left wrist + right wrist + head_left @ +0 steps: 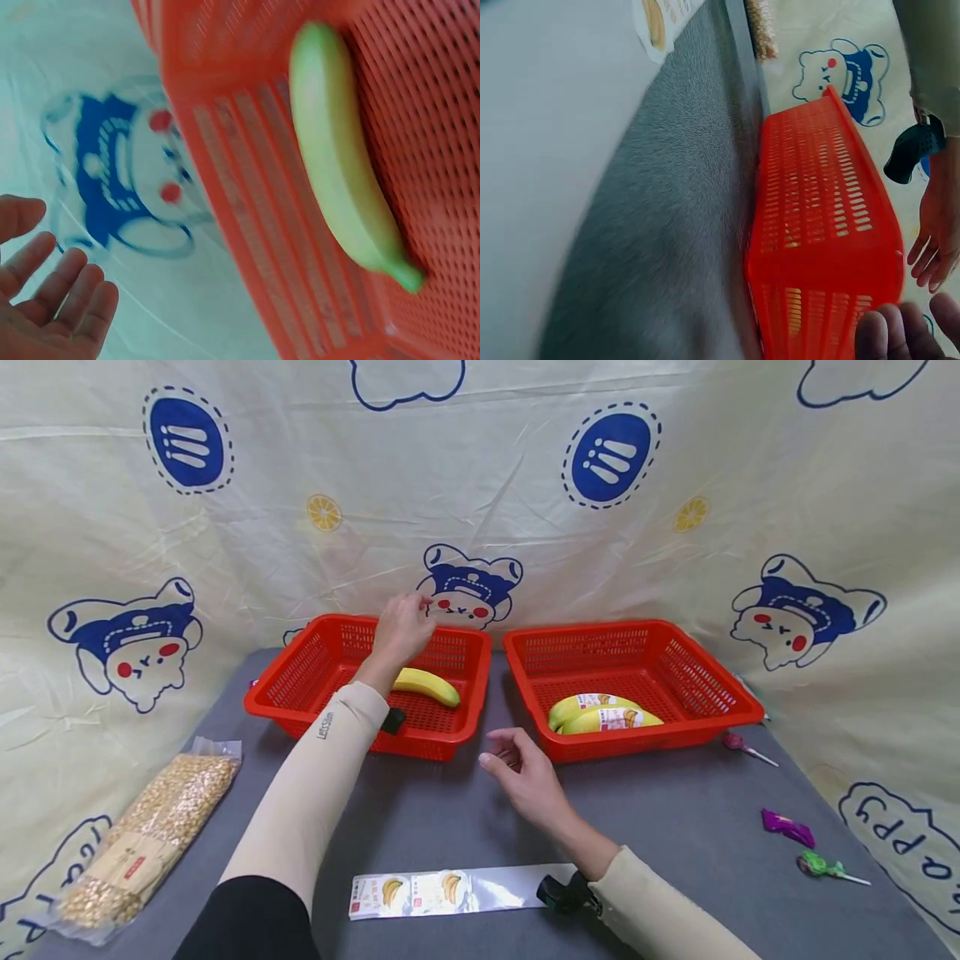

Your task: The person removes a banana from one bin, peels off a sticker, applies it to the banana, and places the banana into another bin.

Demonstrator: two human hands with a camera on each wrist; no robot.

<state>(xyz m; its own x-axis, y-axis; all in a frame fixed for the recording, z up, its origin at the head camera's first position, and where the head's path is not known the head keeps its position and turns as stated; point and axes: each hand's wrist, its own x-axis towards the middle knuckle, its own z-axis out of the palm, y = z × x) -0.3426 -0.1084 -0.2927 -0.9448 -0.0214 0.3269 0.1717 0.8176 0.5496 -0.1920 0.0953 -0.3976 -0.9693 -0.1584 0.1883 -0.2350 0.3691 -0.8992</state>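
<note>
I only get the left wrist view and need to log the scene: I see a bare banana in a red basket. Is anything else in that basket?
Observer: No, the head view shows only the bare banana in the left basket.
Operator: Is there a second basket?
Observer: Yes, the right basket holds two wrapped bananas.
Operator: Where is the right hand?
Observer: The right hand hovers above the table, holding nothing.

Glossy perforated plastic basket (pixel 442 739), smooth-skinned banana (pixel 426 685), matt grey tabletop (pixel 675 810)
</note>
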